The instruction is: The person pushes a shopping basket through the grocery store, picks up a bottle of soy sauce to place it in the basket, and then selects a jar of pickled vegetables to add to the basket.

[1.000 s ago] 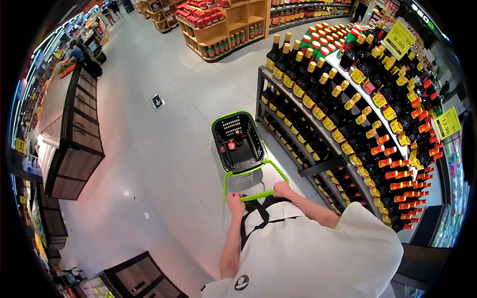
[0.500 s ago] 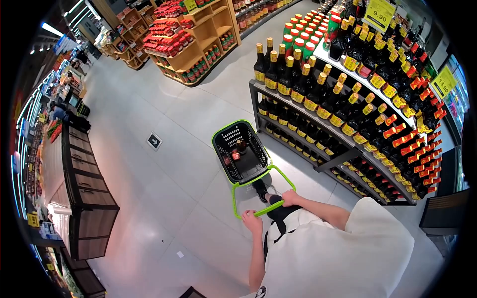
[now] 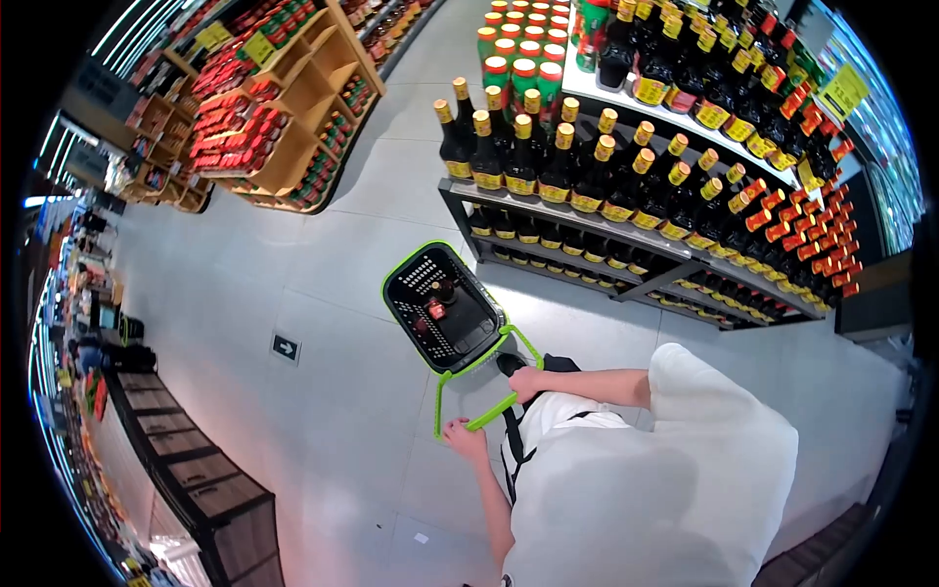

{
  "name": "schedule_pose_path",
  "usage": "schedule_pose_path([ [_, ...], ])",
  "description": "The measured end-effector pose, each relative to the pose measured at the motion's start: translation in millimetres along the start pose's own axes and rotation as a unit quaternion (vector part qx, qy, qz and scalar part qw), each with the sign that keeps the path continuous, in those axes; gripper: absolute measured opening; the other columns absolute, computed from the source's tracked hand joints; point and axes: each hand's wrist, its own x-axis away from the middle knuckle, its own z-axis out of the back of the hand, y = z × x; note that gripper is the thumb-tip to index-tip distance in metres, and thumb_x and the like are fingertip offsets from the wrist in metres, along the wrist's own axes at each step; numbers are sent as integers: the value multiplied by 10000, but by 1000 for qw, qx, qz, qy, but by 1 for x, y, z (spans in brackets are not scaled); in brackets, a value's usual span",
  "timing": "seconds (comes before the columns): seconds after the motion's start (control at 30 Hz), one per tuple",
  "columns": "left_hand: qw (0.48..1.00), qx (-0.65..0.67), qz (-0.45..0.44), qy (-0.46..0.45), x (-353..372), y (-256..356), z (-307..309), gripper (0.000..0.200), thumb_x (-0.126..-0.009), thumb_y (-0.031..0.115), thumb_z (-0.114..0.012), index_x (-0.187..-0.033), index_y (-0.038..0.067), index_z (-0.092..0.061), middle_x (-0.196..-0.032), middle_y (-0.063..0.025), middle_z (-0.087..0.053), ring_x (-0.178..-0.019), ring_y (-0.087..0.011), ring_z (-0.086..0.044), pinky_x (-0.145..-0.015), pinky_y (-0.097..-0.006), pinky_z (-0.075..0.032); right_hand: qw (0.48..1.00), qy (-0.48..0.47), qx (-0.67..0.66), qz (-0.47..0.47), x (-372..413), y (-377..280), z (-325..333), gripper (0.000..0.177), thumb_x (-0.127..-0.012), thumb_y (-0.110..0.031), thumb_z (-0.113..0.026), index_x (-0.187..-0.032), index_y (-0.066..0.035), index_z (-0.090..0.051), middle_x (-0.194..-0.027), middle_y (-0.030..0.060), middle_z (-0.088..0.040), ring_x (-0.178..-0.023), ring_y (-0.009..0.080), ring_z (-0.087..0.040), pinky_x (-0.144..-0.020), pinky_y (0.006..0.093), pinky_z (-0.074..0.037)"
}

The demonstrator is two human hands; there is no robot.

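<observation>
A black shopping basket with a green rim (image 3: 471, 321) stands on the floor in front of me. Its green handle (image 3: 492, 412) reaches back toward my body. My left hand (image 3: 465, 437) is closed around the left end of the handle, and my right hand (image 3: 526, 383) grips it farther right. Inside the basket lie a small red package (image 3: 435, 309) and a dark jar or bottle (image 3: 446, 291); their exact kinds are too small to make out. One dark shoe (image 3: 510, 364) shows just behind the basket.
Right of the basket, a tiered rack (image 3: 587, 217) carries many dark bottles with yellow labels. Green jars with red lids (image 3: 525, 70) stand behind it. A wooden shelf unit (image 3: 311, 96) is at the upper left, and a dark-framed counter (image 3: 201, 470) at the lower left.
The basket has turned and shifted slightly left in view, with both hands still on its handle. My view has swung rightward, and the bottle rack appears nearer.
</observation>
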Motion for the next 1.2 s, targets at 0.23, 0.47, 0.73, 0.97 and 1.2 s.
schedule_pose_path([
  [0.23, 1000, 6, -19, 4, -72, -8, 21, 227, -583, 32, -639, -789, 82, -559, -955, -127, -485, -966, -319, -452, -818, -424, -395, 998, 49, -45, 8, -44, -14, 31, 272, -581, -272, -607, -745, -64, -670, -730, 156, -639, -709, 326, -625, -607, 423, -492],
  [0.47, 998, 10, -67, 15, -110, -27, 25, 181, -597, 40, -643, -759, 74, -569, -942, -135, -480, -956, -326, -444, -833, -441, -375, 994, 67, -78, -25, -68, -29, 43, 235, -586, -254, -607, -731, -74, -646, -685, 145, -627, -680, 330, -621, -594, 427, -483],
  [0.73, 985, 56, -159, -34, -201, -73, 55, 188, -599, 53, -647, -773, 79, -582, -1007, -125, -481, -1009, -337, -414, -859, -449, -362, 987, 105, -110, -52, -123, -71, 70, 252, -596, -273, -589, -700, -55, -661, -679, 177, -625, -675, 353, -616, -603, 443, -491],
  [0.97, 970, 63, -217, -85, -288, -121, 63, 197, -608, 93, -662, -796, 153, -659, -1072, -107, -461, -1076, -331, -373, -883, -462, -360, 975, 118, -96, -161, -172, -117, 101, 295, -642, -281, -583, -815, -56, -664, -831, 152, -652, -799, 322, -629, -697, 435, -497],
  [1.2, 961, 31, -247, -120, -350, -144, 66, 157, -607, 162, -693, -756, 205, -713, -1039, -76, -506, -1041, -314, -398, -902, -412, -345, 960, 124, -130, -216, -226, -139, 103, 308, -671, -310, -573, -844, -73, -665, -865, 141, -655, -830, 300, -631, -704, 428, -493],
])
